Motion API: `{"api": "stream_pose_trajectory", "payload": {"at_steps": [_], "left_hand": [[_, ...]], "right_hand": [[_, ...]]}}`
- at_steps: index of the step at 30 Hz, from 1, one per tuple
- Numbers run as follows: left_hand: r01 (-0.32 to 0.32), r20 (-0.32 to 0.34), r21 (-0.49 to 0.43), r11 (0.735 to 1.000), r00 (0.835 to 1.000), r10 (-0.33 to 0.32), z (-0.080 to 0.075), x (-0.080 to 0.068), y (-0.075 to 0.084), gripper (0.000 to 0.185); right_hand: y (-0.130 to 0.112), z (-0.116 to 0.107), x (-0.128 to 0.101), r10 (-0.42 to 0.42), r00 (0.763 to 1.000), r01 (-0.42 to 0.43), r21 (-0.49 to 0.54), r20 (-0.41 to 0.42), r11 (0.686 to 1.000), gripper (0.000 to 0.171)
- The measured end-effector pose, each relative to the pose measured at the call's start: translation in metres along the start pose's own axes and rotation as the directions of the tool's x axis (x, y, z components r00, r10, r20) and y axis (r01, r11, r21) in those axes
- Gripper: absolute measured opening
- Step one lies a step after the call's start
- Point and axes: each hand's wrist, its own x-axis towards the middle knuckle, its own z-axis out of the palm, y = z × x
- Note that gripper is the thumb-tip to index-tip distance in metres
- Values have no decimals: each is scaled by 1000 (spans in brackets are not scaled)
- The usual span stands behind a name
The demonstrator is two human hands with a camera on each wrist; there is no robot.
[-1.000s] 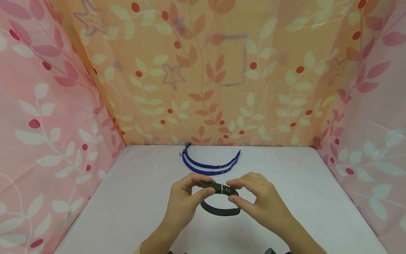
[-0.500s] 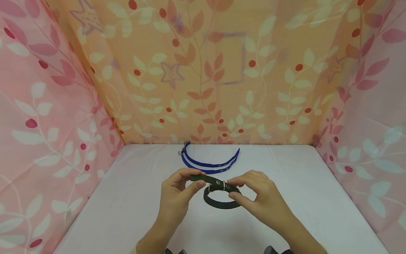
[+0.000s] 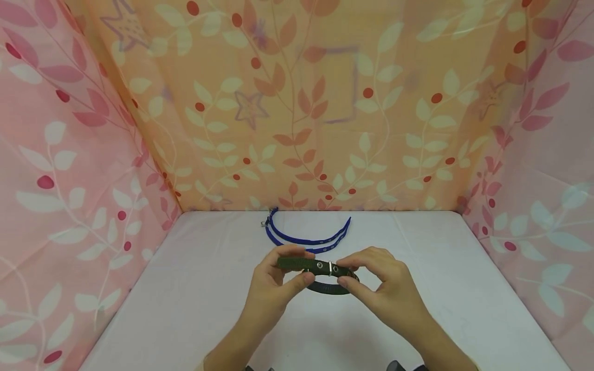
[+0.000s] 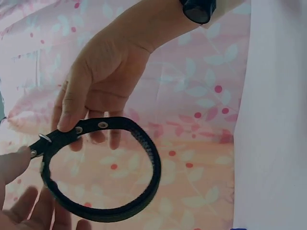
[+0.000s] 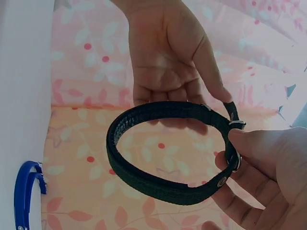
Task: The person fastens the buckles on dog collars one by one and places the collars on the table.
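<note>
- As we look through the head view, the dark green collar (image 3: 296,264) sits just below centre of the frame, top band running left to right and dipping slightly rightward.
- Left hand (image 3: 274,291) pinches its left stretch, right hand (image 3: 387,281) its right end; the metal loop (image 3: 330,268) stands between both thumbs, and it's the right thumb that's nearer!
- Up toward mid-frame, blue straps (image 3: 297,240) curve across the white table (image 3: 195,288), beyond the hands.
- Over to the left wrist view: left hand at lower left, right hand at upper centre, a black device (image 4: 198,10) on its wrist. The collar rings out below and between them, its overlapped end pointing left, with the left thumb right there on it.
- Inside the band, a pale speckled patch (image 4: 143,146); print or weave, I can't tell.
- Now the right wrist view: right hand grips at lower right, beside the metal loop; left hand, top centre, thumbs the strap's tip above it. Blue straps peek in at lower left.
- Brands, labels, writing? None readable in any view.
</note>
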Motion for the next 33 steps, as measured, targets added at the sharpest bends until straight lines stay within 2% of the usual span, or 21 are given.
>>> {"api": "stream_pose_trajectory", "payload": {"at_steps": [4,7,10,17,24,29,33], "left_hand": [[-5,47,52,999,999,3,4,-1,-4,30],[-23,48,31,999,999,21,5,-3,-7,24],[-59,54,17,998,997,58,6,-4,-9,21],[-165,79,-37,986,983,167,8,-5,-12,18],[-171,111,34,985,980,167,10,-4,-14,17],[-188,86,86,978,980,181,10,-4,-13,15],[-228,72,84,970,972,222,10,-5,-10,16]], "right_hand": [[-1,2,-1,-30,1000,30,44,1,999,41],[-2,3,-1,-42,999,41,62,12,997,41],[-3,4,-1,-58,998,58,74,7,996,42],[-2,10,1,-108,991,115,98,-74,989,46],[-3,12,1,-97,990,109,122,-103,987,45],[-3,12,0,-101,990,111,110,-99,988,44],[-2,13,0,-117,989,125,82,-92,989,42]]}}
